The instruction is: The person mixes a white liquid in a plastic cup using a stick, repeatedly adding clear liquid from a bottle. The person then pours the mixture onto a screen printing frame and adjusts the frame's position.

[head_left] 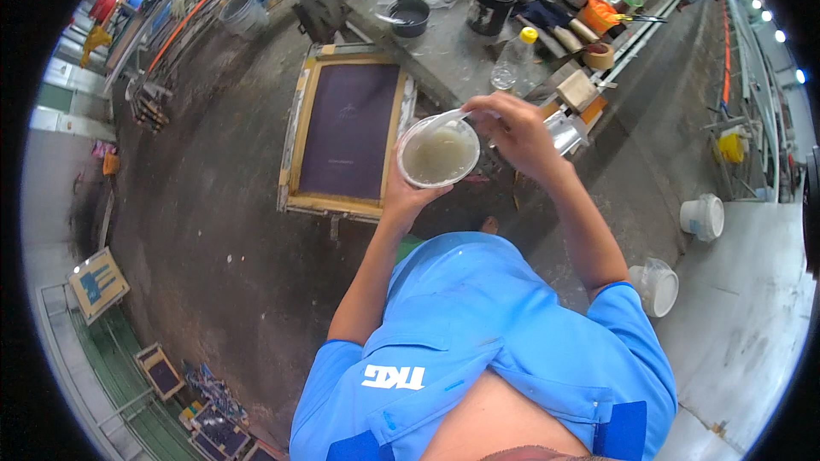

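Note:
My left hand (407,196) grips a round translucent plastic tub (434,184) from its left side and below. Inside it is a cloudy, greyish-green liquid. With bent fingers, my right hand (515,132) pinches the handle of a white spoon (446,119) at the tub's far right rim. The spoon slopes into the tub; its lower end is hard to make out. Just left of the tub, a wood-framed printing screen (348,132) with dark purple mesh leans by the table.
A cluttered grey worktable (440,55) lies ahead, bearing a black bucket (493,4), a bowl of dark liquid (408,17), a clear bottle with a yellow cap (514,61) and tape rolls (598,56). White buckets (702,218) stand at the right. Another bucket (243,14) is far left.

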The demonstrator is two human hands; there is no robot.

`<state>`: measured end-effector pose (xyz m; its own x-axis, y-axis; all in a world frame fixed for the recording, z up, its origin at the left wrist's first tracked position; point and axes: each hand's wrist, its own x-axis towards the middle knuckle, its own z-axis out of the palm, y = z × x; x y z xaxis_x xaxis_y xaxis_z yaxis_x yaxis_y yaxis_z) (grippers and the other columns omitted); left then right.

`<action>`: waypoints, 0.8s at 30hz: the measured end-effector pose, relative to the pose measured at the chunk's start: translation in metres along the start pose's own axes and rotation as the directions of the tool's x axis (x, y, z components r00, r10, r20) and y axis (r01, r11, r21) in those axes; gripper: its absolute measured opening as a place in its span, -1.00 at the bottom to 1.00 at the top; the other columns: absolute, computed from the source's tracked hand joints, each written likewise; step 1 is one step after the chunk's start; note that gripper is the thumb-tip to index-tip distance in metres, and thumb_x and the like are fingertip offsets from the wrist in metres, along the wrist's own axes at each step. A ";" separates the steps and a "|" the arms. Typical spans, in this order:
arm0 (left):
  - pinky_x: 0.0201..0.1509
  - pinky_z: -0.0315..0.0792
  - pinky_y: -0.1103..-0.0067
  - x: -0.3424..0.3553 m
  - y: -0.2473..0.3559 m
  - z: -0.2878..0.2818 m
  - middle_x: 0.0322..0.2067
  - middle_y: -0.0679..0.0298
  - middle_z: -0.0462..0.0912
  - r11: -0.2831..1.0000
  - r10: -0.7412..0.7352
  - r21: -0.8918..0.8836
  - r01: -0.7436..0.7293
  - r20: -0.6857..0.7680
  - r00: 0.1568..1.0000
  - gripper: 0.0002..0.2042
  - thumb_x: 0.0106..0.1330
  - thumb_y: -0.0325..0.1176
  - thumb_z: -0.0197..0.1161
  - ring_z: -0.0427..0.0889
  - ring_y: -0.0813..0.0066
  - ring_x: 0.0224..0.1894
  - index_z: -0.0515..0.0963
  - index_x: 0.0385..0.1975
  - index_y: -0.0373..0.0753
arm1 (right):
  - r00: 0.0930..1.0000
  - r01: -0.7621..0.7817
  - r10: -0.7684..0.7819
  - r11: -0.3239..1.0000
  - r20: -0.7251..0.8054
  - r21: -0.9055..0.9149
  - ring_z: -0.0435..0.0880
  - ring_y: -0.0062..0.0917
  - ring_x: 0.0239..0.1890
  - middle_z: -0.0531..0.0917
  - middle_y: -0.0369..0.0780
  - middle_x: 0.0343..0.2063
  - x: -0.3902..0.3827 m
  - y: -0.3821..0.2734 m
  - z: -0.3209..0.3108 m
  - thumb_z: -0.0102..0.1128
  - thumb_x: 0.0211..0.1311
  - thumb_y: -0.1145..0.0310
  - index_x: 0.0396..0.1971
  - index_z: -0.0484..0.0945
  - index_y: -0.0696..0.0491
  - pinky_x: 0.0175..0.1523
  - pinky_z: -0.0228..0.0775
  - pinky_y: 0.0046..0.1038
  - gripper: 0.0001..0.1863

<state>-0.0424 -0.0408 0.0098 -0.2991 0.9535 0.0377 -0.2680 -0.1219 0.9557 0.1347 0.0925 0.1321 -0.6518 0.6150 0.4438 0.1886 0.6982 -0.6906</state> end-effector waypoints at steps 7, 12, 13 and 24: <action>0.48 0.37 0.35 0.000 0.001 0.002 0.32 0.21 0.43 0.999 -0.031 -0.038 0.031 -0.011 0.999 0.04 -0.16 -0.54 0.71 0.45 0.32 0.38 0.23 0.43 -0.21 | 0.968 -0.102 0.091 0.994 0.235 0.034 0.79 -0.21 -0.20 0.77 -0.08 -0.26 -0.009 -0.001 -0.005 0.27 0.31 0.52 -0.08 0.68 0.13 -0.06 0.60 -0.29 -0.80; 0.48 0.37 0.34 0.001 0.005 0.002 0.33 0.23 0.42 0.998 0.049 0.043 -0.050 0.023 0.999 0.06 -0.16 -0.53 0.72 0.44 0.33 0.38 0.22 0.44 -0.20 | 0.999 -0.047 0.047 0.998 -0.006 0.044 0.80 -0.29 -0.19 0.77 -0.12 -0.23 -0.001 0.006 -0.005 0.28 0.31 0.54 -0.08 0.68 0.13 -0.08 0.62 -0.33 -0.80; 0.48 0.38 0.34 0.001 0.005 0.002 0.33 0.22 0.41 0.999 0.032 0.037 -0.032 0.006 0.999 0.06 -0.17 -0.53 0.72 0.44 0.33 0.38 0.21 0.44 -0.20 | 1.000 -0.020 0.020 1.000 0.003 -0.010 0.80 -0.29 -0.22 0.77 -0.12 -0.25 0.001 0.009 -0.011 0.27 0.33 0.53 -0.08 0.68 0.13 -0.10 0.62 -0.34 -0.81; 0.47 0.40 0.33 -0.002 0.007 0.004 0.33 0.21 0.41 0.992 0.040 0.119 -0.041 0.013 0.999 0.06 -0.16 -0.55 0.71 0.44 0.30 0.38 0.21 0.43 -0.20 | 0.999 -0.013 0.016 0.997 -0.038 0.080 0.77 -0.38 -0.37 0.77 -0.11 -0.29 -0.004 0.008 -0.007 0.24 0.39 0.51 -0.06 0.68 0.15 -0.20 0.59 -0.41 -0.82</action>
<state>-0.0401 -0.0428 0.0174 -0.2972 0.9515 0.0798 -0.1449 -0.1275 0.9812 0.1441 0.0985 0.1290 -0.6203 0.6396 0.4540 0.1376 0.6586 -0.7398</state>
